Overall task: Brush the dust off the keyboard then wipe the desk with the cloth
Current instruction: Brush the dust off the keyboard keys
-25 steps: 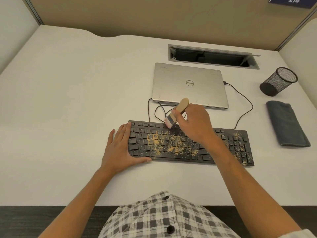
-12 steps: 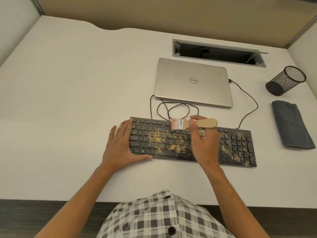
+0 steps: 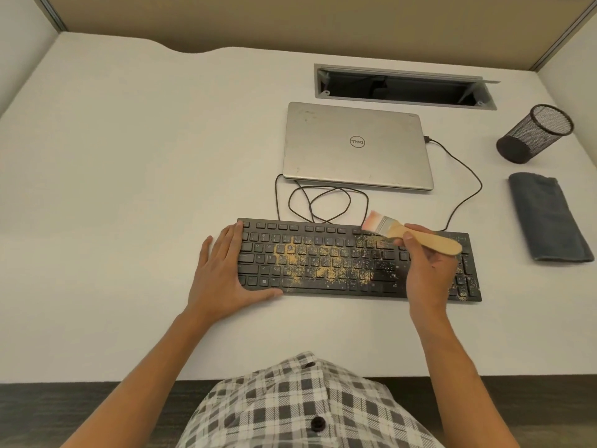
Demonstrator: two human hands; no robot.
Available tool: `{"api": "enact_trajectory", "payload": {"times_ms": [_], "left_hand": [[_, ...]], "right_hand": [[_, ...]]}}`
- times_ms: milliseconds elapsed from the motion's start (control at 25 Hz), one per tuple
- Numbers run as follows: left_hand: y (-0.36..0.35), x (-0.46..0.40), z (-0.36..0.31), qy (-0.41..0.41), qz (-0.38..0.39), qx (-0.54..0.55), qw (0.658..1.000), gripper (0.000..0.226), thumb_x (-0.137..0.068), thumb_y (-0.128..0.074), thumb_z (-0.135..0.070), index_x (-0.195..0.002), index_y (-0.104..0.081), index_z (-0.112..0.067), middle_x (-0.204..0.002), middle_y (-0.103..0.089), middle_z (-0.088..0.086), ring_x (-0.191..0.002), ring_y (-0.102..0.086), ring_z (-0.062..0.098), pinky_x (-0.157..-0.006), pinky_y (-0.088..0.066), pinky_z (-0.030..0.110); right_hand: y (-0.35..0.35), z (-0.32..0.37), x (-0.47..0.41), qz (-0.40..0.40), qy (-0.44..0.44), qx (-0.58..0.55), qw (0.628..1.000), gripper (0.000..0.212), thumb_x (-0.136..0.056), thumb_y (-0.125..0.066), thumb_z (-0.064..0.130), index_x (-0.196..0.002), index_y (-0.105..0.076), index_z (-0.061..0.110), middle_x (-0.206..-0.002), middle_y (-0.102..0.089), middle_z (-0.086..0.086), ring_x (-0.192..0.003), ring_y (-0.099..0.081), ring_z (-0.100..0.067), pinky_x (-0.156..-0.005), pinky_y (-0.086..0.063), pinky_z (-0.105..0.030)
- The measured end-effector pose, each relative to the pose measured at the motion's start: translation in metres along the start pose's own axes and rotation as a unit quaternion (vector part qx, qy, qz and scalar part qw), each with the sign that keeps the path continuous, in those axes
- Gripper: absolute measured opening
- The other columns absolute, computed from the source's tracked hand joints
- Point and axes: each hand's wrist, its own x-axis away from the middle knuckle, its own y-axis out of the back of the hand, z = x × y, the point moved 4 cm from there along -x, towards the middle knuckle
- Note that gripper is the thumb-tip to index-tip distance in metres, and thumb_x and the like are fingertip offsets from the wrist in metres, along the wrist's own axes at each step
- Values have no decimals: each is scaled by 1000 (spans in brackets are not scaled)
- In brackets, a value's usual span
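Your right hand (image 3: 426, 270) grips the brush (image 3: 410, 236); your left hand (image 3: 223, 273) lies flat, steadying the keyboard (image 3: 323, 253). Sweeping toward frame top risks dusting the laptop (image 3: 355, 147).

**Desk layout**

Keyboard (image 3: 355, 260) at centre, on the desk (image 3: 129, 189). Laptop (image 3: 355, 145) at 12 o'clock behind it, cable slot (image 3: 403, 87) farther back. Cloth (image 3: 546, 218) at 3 o'clock, mesh cup (image 3: 533, 134) at 2 o'clock behind the cloth. Brush (image 3: 410, 232) above the keyboard's rear right.
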Motion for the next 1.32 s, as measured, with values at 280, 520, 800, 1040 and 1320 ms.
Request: {"api": "enact_trajectory", "payload": {"times_ms": [280, 520, 800, 1040, 1320], "left_hand": [[-1, 0, -1, -7, -15, -7, 1000, 143, -59, -46, -103, -163, -7, -13, -170, -15, 4, -156, -13, 20, -128, -5, 46], [1, 0, -12, -25, -41, -26, 999, 142, -58, -46, -102, -162, -15, -11, -170, -4, 12, -157, -7, 27, -126, -5, 53], [-5, -1, -33, -65, -43, -84, 993, 124, -71, -37, -99, -157, -34, -9, -167, -24, 12, -157, -12, 27, -126, -4, 55], [-7, 2, -41, -93, -75, -89, 989, 102, -88, -36, -84, -156, -36, -9, -167, -26, 10, -156, -16, 25, -126, -5, 53], [-26, -6, -82, -149, -116, -96, 977, 90, -93, -38, -77, -147, -51, -6, -157, -43, 13, -149, -35, 27, -123, -20, 54]], "right_hand": [[22, 2, -9, -25, 43, 69, 996, 16, -96, -58, 11, -97, -67, 25, -82, -72, 20, -84, -68, -10, -81, -52, -24], [21, 3, -15, 17, 132, 227, 965, 18, -99, -55, 26, -108, -69, 19, -89, -69, 15, -82, -66, -16, -72, -51, -28], [4, 15, -12, 58, 193, 268, 942, 17, -97, -58, 22, -108, -70, 20, -94, -65, 22, -85, -62, 4, -68, -53, -22], [4, 13, -5, 63, 197, 292, 934, 12, -94, -60, 24, -100, -71, 25, -88, -65, 20, -79, -62, -6, -69, -53, -32], [25, 17, -11, 24, 158, 310, 937, 13, -97, -59, 23, -102, -70, 25, -84, -64, 19, -76, -63, -14, -66, -51, -28]]}}
